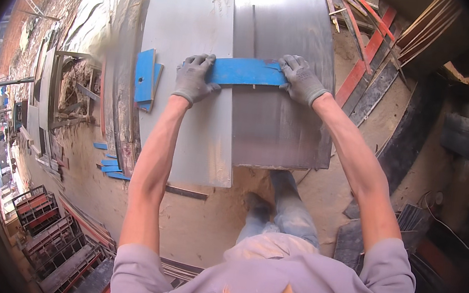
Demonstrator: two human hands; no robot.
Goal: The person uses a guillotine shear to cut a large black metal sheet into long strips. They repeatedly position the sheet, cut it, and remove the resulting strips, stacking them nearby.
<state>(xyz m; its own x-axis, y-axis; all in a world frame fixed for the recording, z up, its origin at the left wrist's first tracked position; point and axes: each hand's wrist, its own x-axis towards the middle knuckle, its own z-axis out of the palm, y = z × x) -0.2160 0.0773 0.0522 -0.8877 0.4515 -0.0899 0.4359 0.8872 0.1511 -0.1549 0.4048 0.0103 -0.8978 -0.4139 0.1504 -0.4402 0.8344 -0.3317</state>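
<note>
A long blue board (246, 72) lies crosswise on a worktable, spanning a pale grey panel (194, 20) and a darker metal top (283, 126). My left hand (195, 77), in a grey work glove, grips the board's left end. On its right end, my right hand (301, 79), gloved alike, has its fingers curled over the edge. Under the board, a thin dark slot (252, 27) runs along the metal top. Left of my left hand, short blue offcuts (145, 78) rest stacked at the panel's edge.
Red and dark strips (364, 74) lie heaped at the right of the table. More blue pieces (112, 166) are on the dusty ground to the left. Stacked metal frames (56, 236) stand at lower left. A dark machine (467, 135) sits at far right.
</note>
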